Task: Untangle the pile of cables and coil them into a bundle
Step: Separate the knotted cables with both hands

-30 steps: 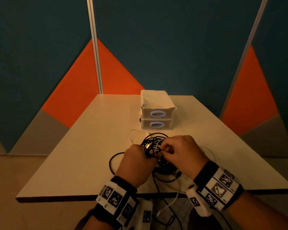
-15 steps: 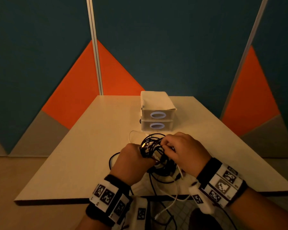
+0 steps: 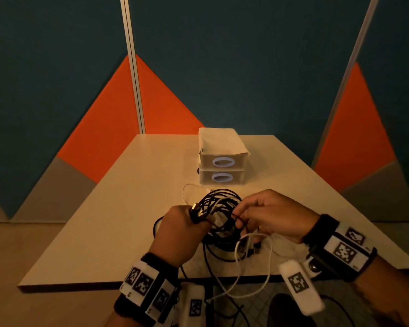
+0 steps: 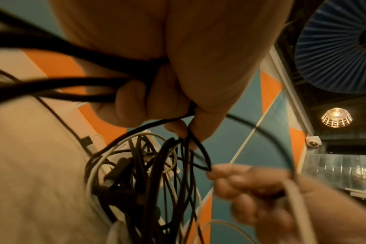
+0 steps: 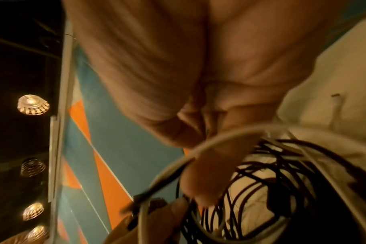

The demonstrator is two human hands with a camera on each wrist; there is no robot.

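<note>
A tangle of black and white cables (image 3: 219, 213) is lifted just above the near middle of the pale table (image 3: 118, 208). My left hand (image 3: 184, 223) grips a bunch of black strands with a plug end sticking up by the thumb; the left wrist view shows its fingers (image 4: 136, 99) curled round those strands. My right hand (image 3: 267, 215) pinches a black strand at the tangle's right side, and its fingertips (image 4: 224, 173) show blurred there. A white cable (image 3: 253, 258) loops below the right hand and hangs over the table's front edge. In the right wrist view the cables (image 5: 272, 181) fill the lower right.
Two stacked white drawer boxes (image 3: 222, 159) with oval handles stand just behind the tangle. A thin white cable loop (image 3: 187, 192) lies on the table left of them. Teal and orange wall panels close in the table behind and on both sides.
Both hands have risen a little with the tangle. The right hand has drawn away to the right of the left hand, pulling a strand out, and the white cable loop below it has opened.
</note>
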